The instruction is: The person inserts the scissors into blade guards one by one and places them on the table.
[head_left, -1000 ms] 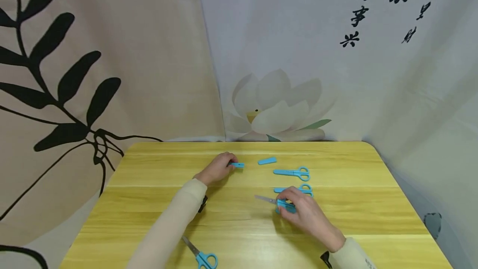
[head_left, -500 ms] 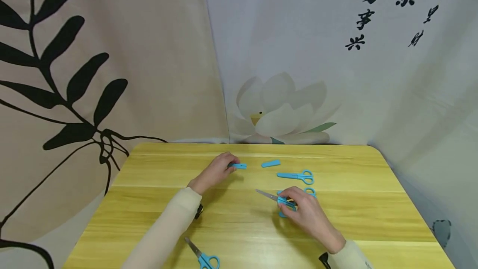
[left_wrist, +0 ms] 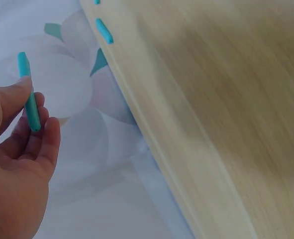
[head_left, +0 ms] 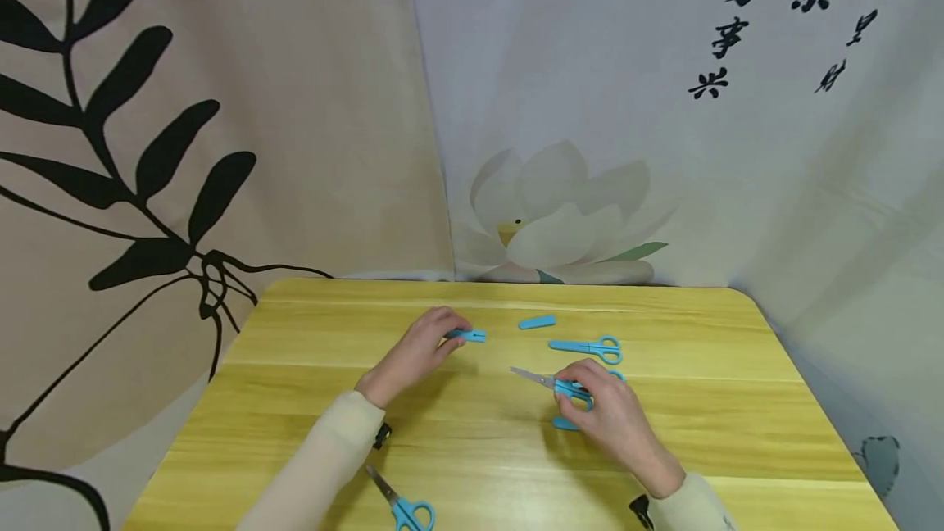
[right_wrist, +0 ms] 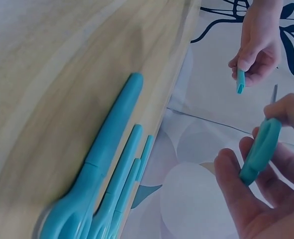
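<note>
My left hand (head_left: 413, 357) pinches a blue scissors sheath (head_left: 474, 336) between thumb and fingers, its open end facing right. In the left wrist view the sheath (left_wrist: 33, 113) stands off the table, held along its length. My right hand (head_left: 618, 420) holds a pair of scissors (head_left: 574, 393) by the blue handles, the bare blades pointing left toward the sheath. Blade tip and sheath are apart. In the right wrist view the scissors' handle (right_wrist: 260, 152) lies between thumb and fingers, and most of the blade is hidden behind the hand.
A loose blue sheath (head_left: 537, 323) and sheathed scissors (head_left: 578, 346) lie at the back of the table (head_left: 310, 400). More sheathed scissors (head_left: 565, 424) lie beneath my right hand, partly hidden. Uncovered scissors (head_left: 407, 511) lie near the front edge, beside my left sleeve.
My left hand has drawn slightly back toward me with the sheath. My right hand has moved up a little with the scissors. The head view has shifted slightly.
</note>
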Available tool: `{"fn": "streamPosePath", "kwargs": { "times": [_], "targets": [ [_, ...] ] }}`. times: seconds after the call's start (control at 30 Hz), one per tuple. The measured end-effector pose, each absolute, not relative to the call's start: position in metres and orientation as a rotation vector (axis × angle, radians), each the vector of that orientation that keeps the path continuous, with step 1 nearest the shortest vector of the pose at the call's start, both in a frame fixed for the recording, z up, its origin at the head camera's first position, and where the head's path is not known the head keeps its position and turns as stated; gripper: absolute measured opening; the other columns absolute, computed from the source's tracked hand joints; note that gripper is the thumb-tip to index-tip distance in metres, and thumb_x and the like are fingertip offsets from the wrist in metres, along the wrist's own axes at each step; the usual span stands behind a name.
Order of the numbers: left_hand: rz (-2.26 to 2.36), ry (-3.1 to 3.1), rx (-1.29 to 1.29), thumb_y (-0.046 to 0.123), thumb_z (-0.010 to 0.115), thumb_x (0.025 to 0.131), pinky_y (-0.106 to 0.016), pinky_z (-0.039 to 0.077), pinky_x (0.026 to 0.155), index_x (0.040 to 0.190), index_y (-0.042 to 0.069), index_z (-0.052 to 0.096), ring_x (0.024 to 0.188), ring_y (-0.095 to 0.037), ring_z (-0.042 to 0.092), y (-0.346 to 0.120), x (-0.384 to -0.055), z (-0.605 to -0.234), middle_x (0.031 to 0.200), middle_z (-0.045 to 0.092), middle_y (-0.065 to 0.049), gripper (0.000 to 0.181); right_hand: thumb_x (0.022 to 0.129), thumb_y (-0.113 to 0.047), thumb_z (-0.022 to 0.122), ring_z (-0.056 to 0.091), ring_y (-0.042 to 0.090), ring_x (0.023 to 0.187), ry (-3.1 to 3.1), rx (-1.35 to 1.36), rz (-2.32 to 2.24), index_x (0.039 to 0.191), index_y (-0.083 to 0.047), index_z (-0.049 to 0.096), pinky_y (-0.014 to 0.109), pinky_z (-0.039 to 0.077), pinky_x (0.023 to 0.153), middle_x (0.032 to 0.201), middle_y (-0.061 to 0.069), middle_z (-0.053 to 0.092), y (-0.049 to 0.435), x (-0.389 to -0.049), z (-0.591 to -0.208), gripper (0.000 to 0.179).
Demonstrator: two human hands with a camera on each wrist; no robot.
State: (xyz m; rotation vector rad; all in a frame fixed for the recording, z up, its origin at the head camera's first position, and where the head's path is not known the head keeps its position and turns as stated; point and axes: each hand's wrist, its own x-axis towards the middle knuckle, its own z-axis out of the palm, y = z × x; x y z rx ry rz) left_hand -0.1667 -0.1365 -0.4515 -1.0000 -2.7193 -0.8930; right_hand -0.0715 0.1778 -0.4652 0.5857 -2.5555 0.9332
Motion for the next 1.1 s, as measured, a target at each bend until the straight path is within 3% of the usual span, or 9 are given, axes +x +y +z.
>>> {"fn": "streamPosePath", "kwargs": {
  "times": [0.53, 1.1],
  "targets": [
    [-1.015, -2.683, -0.882, 0.009, 0.072, 0.098, -0.033, 0.056, 0.083, 0.118, 0.010, 0.073, 0.100, -0.015, 0.062, -0.138, -0.136, -0.451, 0.113, 0.066, 0.002, 0.019, 0.082, -0.008, 0.084, 0.067, 0.010, 0.088, -2.455, 0.629, 0.921, 0.097, -0.017, 0.075, 0.032, 0.058, 0.069, 0.099, -0.009, 0.070, 0.169, -0.079, -0.466, 0.020],
    [-0.953, -2.622, -0.879, 0.006, 0.073, 0.096, -0.038, 0.056, 0.090, 0.115, 0.009, 0.073, 0.107, -0.021, 0.061, -0.136, -0.113, -0.454, 0.113, 0.065, -0.001, 0.019, 0.084, -0.008, 0.084, 0.063, 0.008, 0.078, -2.482, 0.648, 0.946, 0.098, -0.013, 0.076, 0.020, 0.048, 0.058, 0.103, -0.003, 0.071, 0.159, -0.082, -0.464, 0.017]
  ]
}}
